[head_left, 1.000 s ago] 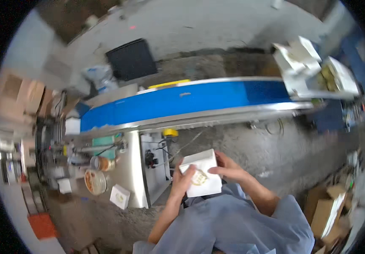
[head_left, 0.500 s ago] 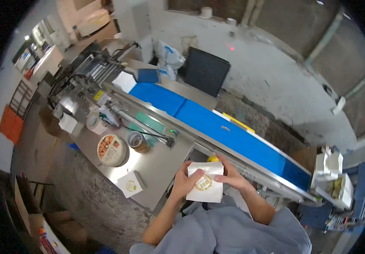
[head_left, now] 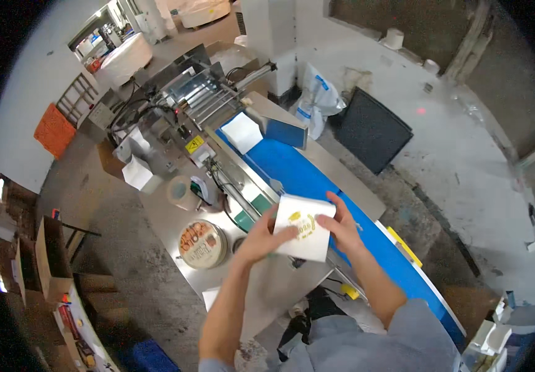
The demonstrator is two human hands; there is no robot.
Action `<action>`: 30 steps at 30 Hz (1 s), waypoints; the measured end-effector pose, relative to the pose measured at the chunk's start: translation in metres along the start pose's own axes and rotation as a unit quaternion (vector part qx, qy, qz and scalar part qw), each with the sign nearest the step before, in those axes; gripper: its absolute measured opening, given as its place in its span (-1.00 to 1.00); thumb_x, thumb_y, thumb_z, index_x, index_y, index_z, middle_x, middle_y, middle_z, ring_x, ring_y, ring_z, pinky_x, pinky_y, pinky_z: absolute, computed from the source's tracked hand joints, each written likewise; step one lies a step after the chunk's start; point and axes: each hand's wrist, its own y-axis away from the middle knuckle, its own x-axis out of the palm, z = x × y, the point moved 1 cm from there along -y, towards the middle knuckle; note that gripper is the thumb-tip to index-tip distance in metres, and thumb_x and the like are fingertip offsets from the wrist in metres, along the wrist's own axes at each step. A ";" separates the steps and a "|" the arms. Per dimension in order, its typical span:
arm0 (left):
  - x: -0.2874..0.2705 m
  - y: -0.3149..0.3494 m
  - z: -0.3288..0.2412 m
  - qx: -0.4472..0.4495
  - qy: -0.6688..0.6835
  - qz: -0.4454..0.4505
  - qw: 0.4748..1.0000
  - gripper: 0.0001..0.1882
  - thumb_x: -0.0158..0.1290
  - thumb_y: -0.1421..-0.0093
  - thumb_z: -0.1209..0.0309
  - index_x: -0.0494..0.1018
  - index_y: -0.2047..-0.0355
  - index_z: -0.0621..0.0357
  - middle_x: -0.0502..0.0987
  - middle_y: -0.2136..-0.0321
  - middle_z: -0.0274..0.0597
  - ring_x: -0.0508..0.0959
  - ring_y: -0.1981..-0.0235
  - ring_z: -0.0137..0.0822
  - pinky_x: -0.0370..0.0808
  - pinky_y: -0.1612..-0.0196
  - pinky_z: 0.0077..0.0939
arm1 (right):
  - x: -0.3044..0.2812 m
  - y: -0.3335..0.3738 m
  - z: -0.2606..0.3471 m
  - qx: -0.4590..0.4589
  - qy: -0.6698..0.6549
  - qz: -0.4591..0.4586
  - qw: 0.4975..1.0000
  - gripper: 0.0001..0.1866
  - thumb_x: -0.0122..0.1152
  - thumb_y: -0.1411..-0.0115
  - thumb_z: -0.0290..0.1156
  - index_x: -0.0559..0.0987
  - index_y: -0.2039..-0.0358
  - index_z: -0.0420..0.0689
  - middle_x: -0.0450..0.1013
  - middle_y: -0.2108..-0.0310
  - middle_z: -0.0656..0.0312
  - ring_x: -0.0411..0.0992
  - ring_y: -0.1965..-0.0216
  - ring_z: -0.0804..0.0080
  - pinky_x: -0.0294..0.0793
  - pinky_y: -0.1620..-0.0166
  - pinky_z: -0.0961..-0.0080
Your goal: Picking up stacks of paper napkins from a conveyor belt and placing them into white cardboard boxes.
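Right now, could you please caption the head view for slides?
Both hands hold a gold-printed white stack near a blue belt.

I'm facing black panel (head_left: 376, 130) leaning near wall (head_left: 466, 142), white-and-blue bag (head_left: 318, 99) slumping beside it. On my left, round tub (head_left: 202, 244) is sitting on metal table (head_left: 273, 285); farther back, orange crate (head_left: 54, 131) is standing.

The box (head_left: 305, 214) is white with gold print. Around it, the belt (head_left: 283, 166) shows plain blue from eleven to four o'clock. At nine, a tub (head_left: 200, 243) has a pale lid patterned orange-brown; at ten, an orange panel (head_left: 54, 131); at twelve, a white bag (head_left: 317, 102) with blue marks; at one, a black panel (head_left: 376, 131); at five, blue-grey clothing (head_left: 366, 344).
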 end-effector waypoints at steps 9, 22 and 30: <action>-0.086 -0.240 -0.018 -0.195 -0.217 0.029 0.956 -0.30 0.20 0.06 0.32 0.31 -0.12 0.29 0.52 0.10 -0.10 0.54 0.17 -0.30 0.48 0.09 -0.45 | -0.032 -0.203 -0.064 0.121 -0.075 -0.034 0.989 0.26 0.53 0.13 -0.05 -0.12 -0.35 -0.32 0.19 -0.21 -0.06 0.31 -0.13 0.14 0.43 0.00 0.06; -0.189 -0.344 0.051 -0.196 -0.246 0.015 0.949 -0.42 0.18 -0.05 0.18 0.41 -0.01 0.30 0.56 0.18 -0.15 0.56 0.22 -0.33 0.49 0.11 -0.43 | -0.005 -0.298 -0.134 0.103 0.134 -0.071 0.983 0.10 0.40 0.14 0.22 0.29 -0.11 -0.52 0.25 -0.15 -0.28 0.33 -0.13 0.04 0.37 -0.12 0.33; -0.192 -0.313 0.045 -0.123 -0.363 -0.067 0.921 -0.21 0.08 -0.14 0.01 0.25 -0.19 0.41 0.46 -0.04 0.16 0.47 -0.07 -0.01 0.35 -0.12 -0.32 | -0.021 -0.267 -0.135 0.022 0.333 -0.107 0.937 -0.04 0.07 -0.16 0.22 0.27 -0.15 -0.53 0.23 -0.15 -0.37 0.31 -0.14 -0.10 0.30 -0.18 0.23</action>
